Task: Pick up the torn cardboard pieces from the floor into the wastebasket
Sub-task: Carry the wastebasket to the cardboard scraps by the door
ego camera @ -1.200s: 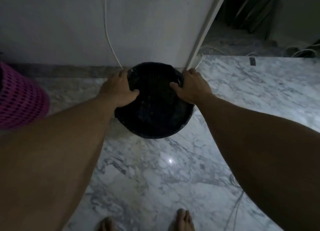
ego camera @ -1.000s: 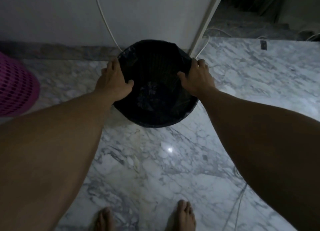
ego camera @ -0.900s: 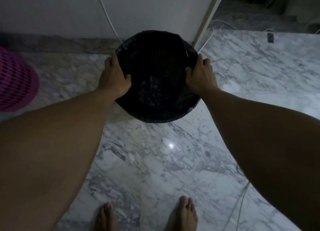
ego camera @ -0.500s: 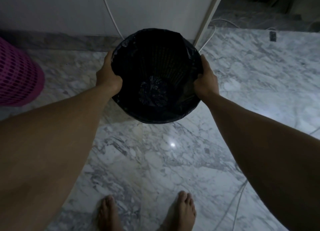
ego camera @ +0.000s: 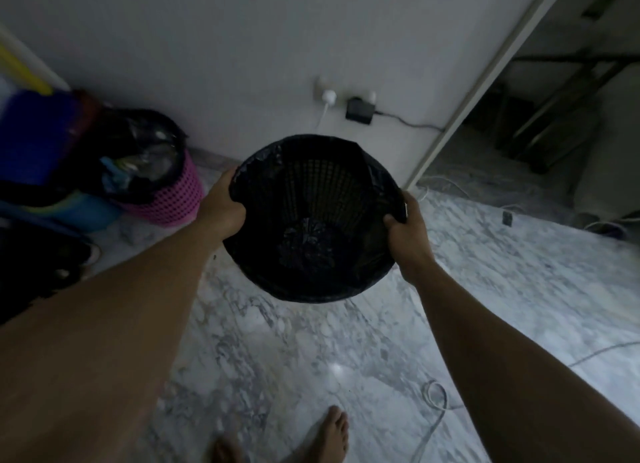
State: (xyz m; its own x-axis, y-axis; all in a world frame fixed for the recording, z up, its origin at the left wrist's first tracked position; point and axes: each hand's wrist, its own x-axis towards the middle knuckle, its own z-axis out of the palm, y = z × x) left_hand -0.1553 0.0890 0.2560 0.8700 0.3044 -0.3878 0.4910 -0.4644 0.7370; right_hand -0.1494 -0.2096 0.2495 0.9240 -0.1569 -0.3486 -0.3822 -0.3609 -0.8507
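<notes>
The wastebasket (ego camera: 311, 185), a black mesh bin lined with a dark bag, sits between the person's two hands, apparently lifted clear of the marble floor (ego camera: 311, 358), though the dim light makes that hard to confirm. The left hand (ego camera: 221, 206) grips the bin's left rim, with the thumb hooked over the edge and the fingers wrapped outside. The right hand (ego camera: 407, 230) clasps the right rim the same way. A dark crumpled mass lies at the bin's bottom, possibly bunched liner. Left of the bin stands a pink basket (ego camera: 173, 199) holding a black bag. Behind the bin, a wall socket (ego camera: 329, 97) carries a white plug beside a black adapter (ego camera: 360, 110). Below the bin, a bare foot (ego camera: 332, 431) rests on the floor.
</notes>
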